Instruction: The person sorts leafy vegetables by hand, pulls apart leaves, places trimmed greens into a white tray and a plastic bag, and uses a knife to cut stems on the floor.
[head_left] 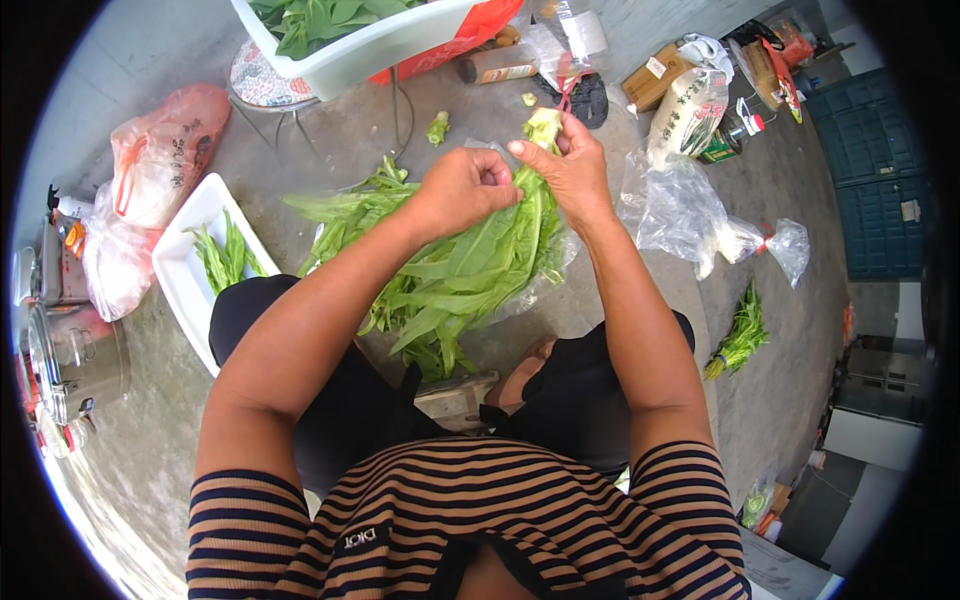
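Observation:
My right hand (572,170) grips the pale stem end (542,126) of a bunch of long-leafed greens (478,270), its thumb raised beside the stem. Just left of it, my left hand (465,195) has curled, pinched fingers against the leaves of that bunch; what exactly is between its fingertips is hidden. More loose leaves (342,218) spread beneath both hands over a clear plastic sheet between my knees. Two small pale green trimmed pieces (438,127) lie on the concrete ground beyond them.
A white tray (173,262) with a few leaves sits left. A tub of greens (325,55) is at the back, beside a round stool (262,75). Bags (170,150), boxes (655,80), crumpled plastic (675,205) and a tied green bunch (738,338) lie around.

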